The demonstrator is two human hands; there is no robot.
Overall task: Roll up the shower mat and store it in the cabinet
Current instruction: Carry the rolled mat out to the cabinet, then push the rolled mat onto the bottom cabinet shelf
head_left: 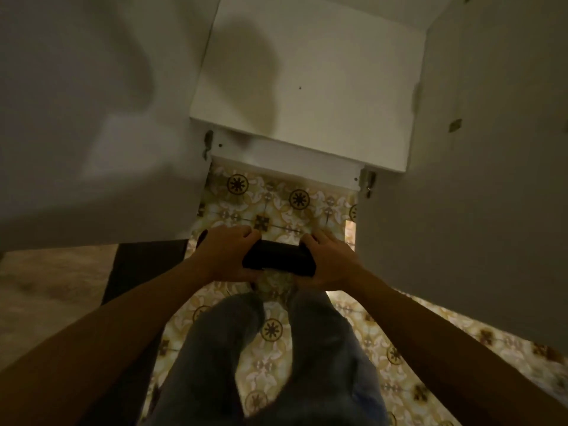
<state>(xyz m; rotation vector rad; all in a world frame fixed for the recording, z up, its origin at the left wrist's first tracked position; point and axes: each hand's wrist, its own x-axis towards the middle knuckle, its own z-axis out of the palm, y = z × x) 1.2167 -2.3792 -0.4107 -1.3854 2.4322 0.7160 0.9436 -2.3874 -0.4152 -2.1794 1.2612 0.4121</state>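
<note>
A dark shower mat, rolled into a short thick bundle, lies crosswise between my two hands above the patterned floor. My left hand grips its left end and my right hand grips its right end. Straight ahead stands a white cabinet with both doors swung open; its bare white shelf is lit and has nothing on it. The open left door and the open right door flank my hands.
The patterned yellow tile floor runs under the cabinet and beneath my legs in jeans. A dark strip and a beige surface lie to the left below the door. Hinges sit on the cabinet frame.
</note>
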